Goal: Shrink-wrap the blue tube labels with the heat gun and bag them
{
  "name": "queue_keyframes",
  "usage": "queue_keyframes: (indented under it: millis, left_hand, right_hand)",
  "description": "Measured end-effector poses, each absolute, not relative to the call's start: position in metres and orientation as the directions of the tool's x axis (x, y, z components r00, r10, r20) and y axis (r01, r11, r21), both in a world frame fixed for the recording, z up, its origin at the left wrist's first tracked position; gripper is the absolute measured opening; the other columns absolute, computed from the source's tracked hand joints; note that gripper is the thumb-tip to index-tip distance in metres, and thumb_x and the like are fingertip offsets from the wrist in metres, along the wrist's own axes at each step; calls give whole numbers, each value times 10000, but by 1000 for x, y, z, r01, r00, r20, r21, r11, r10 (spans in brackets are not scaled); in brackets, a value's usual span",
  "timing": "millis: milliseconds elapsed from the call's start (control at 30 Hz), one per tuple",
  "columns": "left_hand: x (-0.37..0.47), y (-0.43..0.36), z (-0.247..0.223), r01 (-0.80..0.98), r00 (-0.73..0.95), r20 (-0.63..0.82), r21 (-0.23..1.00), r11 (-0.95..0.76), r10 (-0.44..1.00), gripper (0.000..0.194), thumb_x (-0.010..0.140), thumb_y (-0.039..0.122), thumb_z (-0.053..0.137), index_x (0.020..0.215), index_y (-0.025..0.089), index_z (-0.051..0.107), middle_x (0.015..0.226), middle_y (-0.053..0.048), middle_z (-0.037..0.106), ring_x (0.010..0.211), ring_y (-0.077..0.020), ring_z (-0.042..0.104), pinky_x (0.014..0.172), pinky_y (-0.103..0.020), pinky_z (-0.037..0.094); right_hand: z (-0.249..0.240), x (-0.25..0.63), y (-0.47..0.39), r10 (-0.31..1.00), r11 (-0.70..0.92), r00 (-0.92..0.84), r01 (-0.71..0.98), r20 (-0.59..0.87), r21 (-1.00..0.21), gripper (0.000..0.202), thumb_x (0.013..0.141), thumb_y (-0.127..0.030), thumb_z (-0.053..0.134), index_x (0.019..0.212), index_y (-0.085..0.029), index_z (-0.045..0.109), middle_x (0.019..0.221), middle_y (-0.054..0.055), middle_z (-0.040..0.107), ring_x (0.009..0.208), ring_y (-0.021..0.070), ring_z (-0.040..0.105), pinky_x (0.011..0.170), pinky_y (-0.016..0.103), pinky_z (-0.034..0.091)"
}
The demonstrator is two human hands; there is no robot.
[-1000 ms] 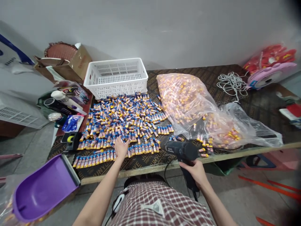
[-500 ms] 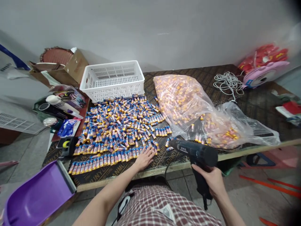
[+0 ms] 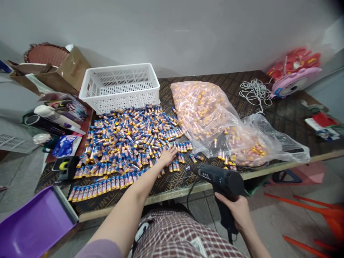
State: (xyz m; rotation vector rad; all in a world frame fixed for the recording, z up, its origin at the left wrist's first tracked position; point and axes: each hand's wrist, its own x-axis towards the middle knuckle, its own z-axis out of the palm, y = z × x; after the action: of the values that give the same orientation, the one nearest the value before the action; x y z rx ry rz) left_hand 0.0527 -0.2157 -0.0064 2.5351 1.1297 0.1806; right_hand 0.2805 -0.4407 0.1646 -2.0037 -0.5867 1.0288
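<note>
Grey wall [image 3: 188, 39] behind, dark printed tabletop [image 3: 176, 182] in front. Left to right: purple dustpan [image 3: 34, 224] beside the near edge; blue-and-yellow tubes [image 3: 120, 143] heaped before a white basket [image 3: 126, 101]; left hand [image 3: 168, 155] over the tubes — fingers spread; tube-filled plastic bag [image 3: 201, 105]; right hand [image 3: 239, 212] — fingers wrapped around a black heat gun [image 3: 220, 178].

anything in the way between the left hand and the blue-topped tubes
Nothing visible: the left hand is at the blue-topped tubes. The black blower in the right hand is off to one side.
</note>
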Motion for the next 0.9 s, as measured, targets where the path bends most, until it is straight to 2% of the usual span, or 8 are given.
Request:
queue_keyframes:
  millis: [100, 267, 633, 900]
  left_hand:
    - [39, -200, 14, 762, 552, 41, 379, -525, 833, 396, 913, 257, 294, 1278, 225, 446, 1435, -90, 338, 1357, -250, 190, 1076, -536, 131]
    - [-20, -211, 39, 838, 215, 174, 472, -273, 961, 352, 900, 288, 349, 1175, 178, 540, 1309, -109, 487, 1264, -232, 363, 1053, -444, 260]
    - [-155, -334, 34, 848, -176, 100, 521, 99, 979, 362, 873, 349, 355, 1071, 178, 604, 1138, -96, 612, 1122, -231, 509, 973, -396, 385]
    - [-174, -383, 23, 821, -297, 49, 523, 229, 954, 365, 860, 350, 352, 1029, 170, 621, 1070, -103, 637, 1049, -235, 552, 936, -391, 416]
  right_hand:
    - [157, 271, -428, 730, -566, 501, 59, -466, -822, 431, 486, -358, 799, 803, -78, 714, 796, 123, 724, 681, 256, 656, 636, 365, 539]
    - [147, 253, -411, 806, -520, 377, 82, -457, -850, 420, 502, -369, 789, 809, -93, 715, 833, 120, 725, 743, 264, 664, 696, 377, 535]
    - [150, 220, -389, 872, -474, 205, 126, -445, -871, 379, 534, -350, 777, 814, -102, 715, 851, 120, 724, 750, 258, 664, 719, 370, 522]
    - [159, 195, -373, 891, -450, 148, 153, -430, -880, 386, 495, -346, 783, 792, -107, 720, 837, 120, 725, 745, 269, 663, 731, 396, 520]
